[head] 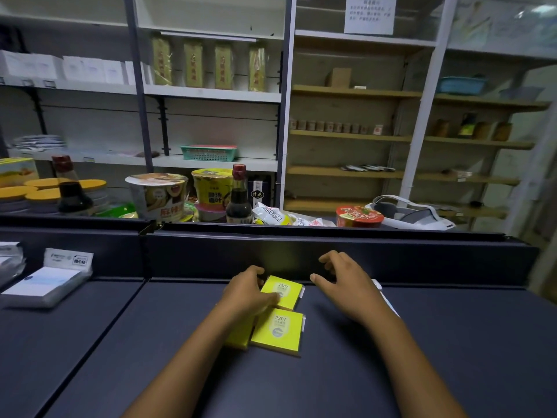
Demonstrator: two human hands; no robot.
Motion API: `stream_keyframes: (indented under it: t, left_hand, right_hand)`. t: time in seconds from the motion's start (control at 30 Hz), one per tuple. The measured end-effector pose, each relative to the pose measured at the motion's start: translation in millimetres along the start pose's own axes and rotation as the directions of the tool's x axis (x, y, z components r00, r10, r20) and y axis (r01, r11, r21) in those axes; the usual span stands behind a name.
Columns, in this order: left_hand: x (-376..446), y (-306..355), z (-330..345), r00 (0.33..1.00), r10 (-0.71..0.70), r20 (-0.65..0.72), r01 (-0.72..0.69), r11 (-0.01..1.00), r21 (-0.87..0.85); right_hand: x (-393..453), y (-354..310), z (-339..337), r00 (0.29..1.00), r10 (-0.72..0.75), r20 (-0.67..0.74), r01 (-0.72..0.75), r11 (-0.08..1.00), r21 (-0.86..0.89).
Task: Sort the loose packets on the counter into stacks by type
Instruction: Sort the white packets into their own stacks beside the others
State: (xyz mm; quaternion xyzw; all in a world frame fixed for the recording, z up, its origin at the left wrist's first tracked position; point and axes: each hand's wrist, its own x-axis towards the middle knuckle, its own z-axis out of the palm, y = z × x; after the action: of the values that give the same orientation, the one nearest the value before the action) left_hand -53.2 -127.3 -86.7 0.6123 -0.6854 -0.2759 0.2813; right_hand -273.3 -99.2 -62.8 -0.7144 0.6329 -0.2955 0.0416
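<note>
The left hand (253, 292) grips the far yellow packet (284, 289) on the dark counter (452, 342), squaring it behind its twin (278, 330). The right hand (346, 285) hovers loosely curled, grasping nothing. Next, probably stack the yellow packets together.

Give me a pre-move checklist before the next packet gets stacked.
1. Left hand holds the far yellow packet: ok, fingers curl round it.
2. Right hand free: ok, it holds nothing.
3. Near yellow packet same type: ok, both read 2207.
4. Third yellow packet under the left wrist: cannot tell its type, label hidden.
5. White packet behind the right hand: cannot tell its type.
</note>
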Motion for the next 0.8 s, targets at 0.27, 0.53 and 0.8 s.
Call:
stream_keyframes:
  t: [0.27,0.53,0.8]
  left_hand:
    - [-2,6,8,0.997,0.044,-0.056,-0.042,0.998,0.044]
    - [-8,11,2,0.984,0.123,-0.126,-0.142,0.977,-0.161]
    - [-21,24,-10,0.983,0.015,-0.185,-0.136,0.739,-0.66]
  right_hand:
    - [-2,3,0,1.0,0.014,-0.009,-0.014,0.999,0.033]
    - [-4,3,-4,1.0,0.016,-0.022,-0.015,0.998,0.059]
    - [-5,4,-8,0.999,0.019,-0.044,-0.015,0.997,0.075]
